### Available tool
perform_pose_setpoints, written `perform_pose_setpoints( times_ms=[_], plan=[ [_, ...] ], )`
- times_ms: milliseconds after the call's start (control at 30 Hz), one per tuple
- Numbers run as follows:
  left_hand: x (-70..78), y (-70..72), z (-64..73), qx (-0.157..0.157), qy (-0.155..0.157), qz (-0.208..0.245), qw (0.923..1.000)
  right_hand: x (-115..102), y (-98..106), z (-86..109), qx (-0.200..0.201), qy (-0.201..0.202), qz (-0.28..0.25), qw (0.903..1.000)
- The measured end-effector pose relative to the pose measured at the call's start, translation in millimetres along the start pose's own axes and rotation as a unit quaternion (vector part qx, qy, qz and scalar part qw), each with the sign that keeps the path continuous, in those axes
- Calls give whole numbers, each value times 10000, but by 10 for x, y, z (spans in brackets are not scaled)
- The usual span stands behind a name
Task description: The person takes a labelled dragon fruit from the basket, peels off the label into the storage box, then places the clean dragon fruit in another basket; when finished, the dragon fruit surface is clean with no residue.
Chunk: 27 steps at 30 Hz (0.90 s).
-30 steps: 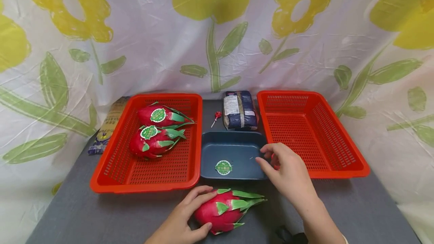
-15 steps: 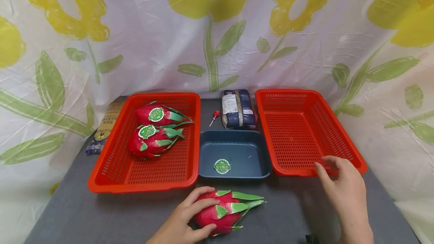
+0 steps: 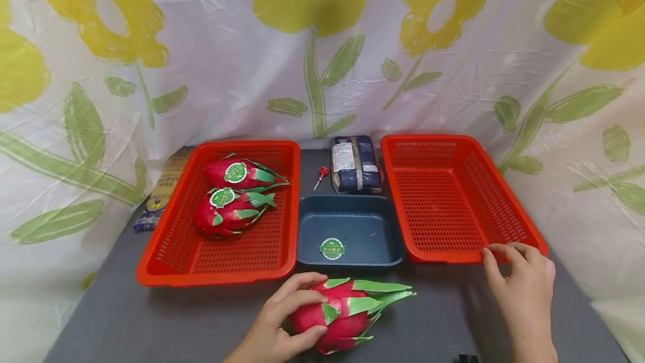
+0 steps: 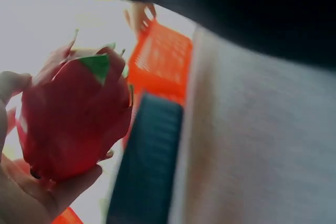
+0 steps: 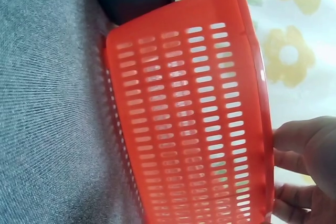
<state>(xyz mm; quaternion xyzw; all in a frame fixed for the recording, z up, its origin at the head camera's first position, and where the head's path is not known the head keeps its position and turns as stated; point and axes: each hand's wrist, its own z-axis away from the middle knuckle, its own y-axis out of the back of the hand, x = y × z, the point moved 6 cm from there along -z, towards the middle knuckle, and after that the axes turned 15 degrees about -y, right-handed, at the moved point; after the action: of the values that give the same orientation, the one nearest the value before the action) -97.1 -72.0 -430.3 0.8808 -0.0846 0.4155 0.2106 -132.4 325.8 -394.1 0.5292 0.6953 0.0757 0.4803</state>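
My left hand grips a red dragon fruit with green leaf tips at the front of the table, thumb on its near side and fingers over the far side. In the left wrist view the dragon fruit fills the hand, its rounded end toward the camera. My right hand is at the near rim of the right red basket, fingers loosely bent. Its fingertips are right at the basket's rim in the right wrist view. That basket holds nothing I can see.
A left red basket holds two stickered dragon fruits. Between the baskets stands a dark blue tray with a green sticker in it. Behind it lie a lollipop and a dark blue packaged bag. Another package lies far left.
My right hand has moved from over the blue tray rightward to the right basket's near rim. My left hand keeps hold of the dragon fruit, which has shifted slightly right.
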Motion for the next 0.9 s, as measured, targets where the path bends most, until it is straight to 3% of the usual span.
perform_pose_setpoints(
  times_ms=[167,300,433,700,900],
  plan=[
    [286,-43,-344,319,-989,37,9946,19,8,2,146,153,-78,9997],
    [445,-116,-663,506,-1317,152,9899,30,0,16,196,262,-199,9993],
    [526,-202,-990,480,-1434,219,9883,37,-3,30,220,310,-275,9989],
    [373,-474,-1581,606,-1190,499,9898,17,-12,45,161,162,-175,9996],
    [65,-852,-1931,225,-983,-79,9949,47,-12,28,94,-27,12,10000]
  ],
)
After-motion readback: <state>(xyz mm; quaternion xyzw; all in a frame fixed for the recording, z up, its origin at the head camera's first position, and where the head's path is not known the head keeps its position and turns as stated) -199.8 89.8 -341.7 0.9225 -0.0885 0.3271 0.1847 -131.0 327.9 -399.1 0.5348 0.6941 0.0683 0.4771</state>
